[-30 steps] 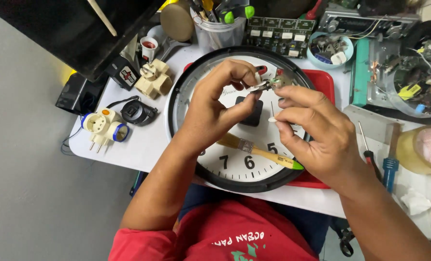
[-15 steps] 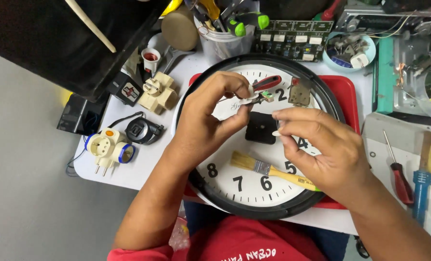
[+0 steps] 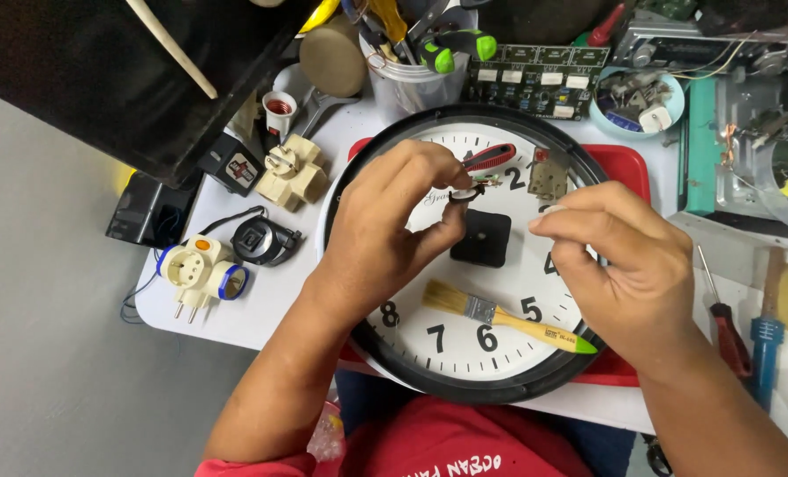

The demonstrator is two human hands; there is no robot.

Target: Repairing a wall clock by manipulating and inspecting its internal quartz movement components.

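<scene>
A large round wall clock [image 3: 500, 353] with a black rim and white face lies flat on a red tray [image 3: 628, 163]. My left hand [image 3: 385, 221] pinches a small dark part with a bit of green board [image 3: 473, 185] above the clock's upper middle. My right hand [image 3: 619, 265] hovers over the clock's right side, fingers closed on a thin white piece [image 3: 553, 209]. A black square clock movement [image 3: 481, 238] sits on the face between the hands. A small brush [image 3: 500, 318] with a yellow handle lies on the lower face. A red-handled tool [image 3: 491, 157] rests near the top.
Beige plug adapters [image 3: 292, 172] and a white-blue adapter [image 3: 195, 274] lie left of the clock. A cup of tools [image 3: 412, 53], a green circuit board [image 3: 535, 79] and a bowl of parts [image 3: 637, 102] stand behind. Screwdrivers [image 3: 730, 327] lie at the right. A black panel [image 3: 102, 79] overhangs the upper left.
My hands have drawn apart: the right hand moved away to the right with the white piece, while the left keeps holding the small part. The camera view shifted slightly.
</scene>
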